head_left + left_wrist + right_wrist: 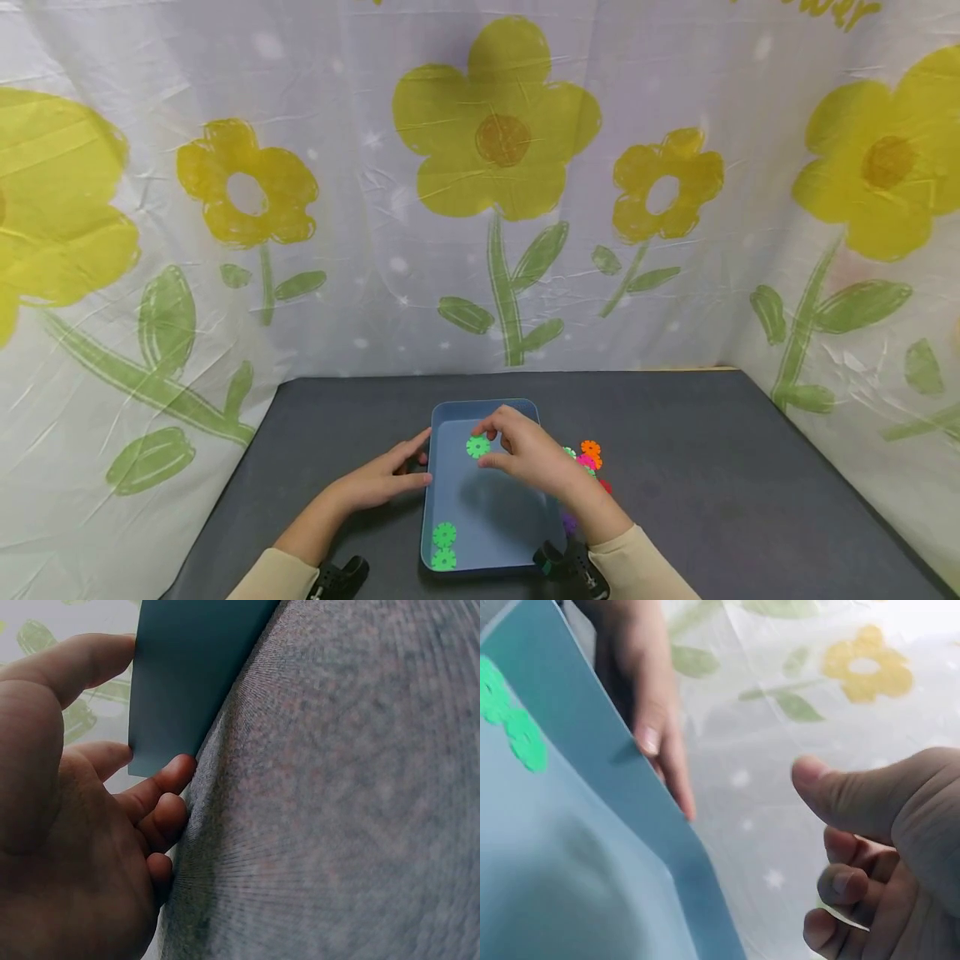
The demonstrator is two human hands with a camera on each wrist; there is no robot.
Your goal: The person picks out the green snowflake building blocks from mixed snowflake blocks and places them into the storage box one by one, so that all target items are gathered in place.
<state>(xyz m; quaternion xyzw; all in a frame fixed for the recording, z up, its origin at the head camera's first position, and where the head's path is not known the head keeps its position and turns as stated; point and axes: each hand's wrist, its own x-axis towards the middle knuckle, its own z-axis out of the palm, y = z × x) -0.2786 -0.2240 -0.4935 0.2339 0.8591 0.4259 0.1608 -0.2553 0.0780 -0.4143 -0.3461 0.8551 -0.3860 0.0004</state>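
A blue rectangular tray (495, 550) stands on the dark table. My left hand (382, 477) rests along its left side, with thumb and index fingertips at the rim; in the left wrist view the other fingers lie low against the outer wall (172, 682). Over the far half of the tray is my right hand (525, 454). A green notched disc (477, 447) appears between its thumb and index fingertips. In the right wrist view a gap separates thumb (832, 787) and fingers, with nothing visible in it. Two joined green discs (444, 546) lie in the near left corner.
To the right of the tray is a small pile of orange, pink, red and green discs (590, 454), partly hidden by the right forearm. A purple disc (569, 522) lies close to the tray's right side. A flower-printed cloth (360, 292) hangs behind the table.
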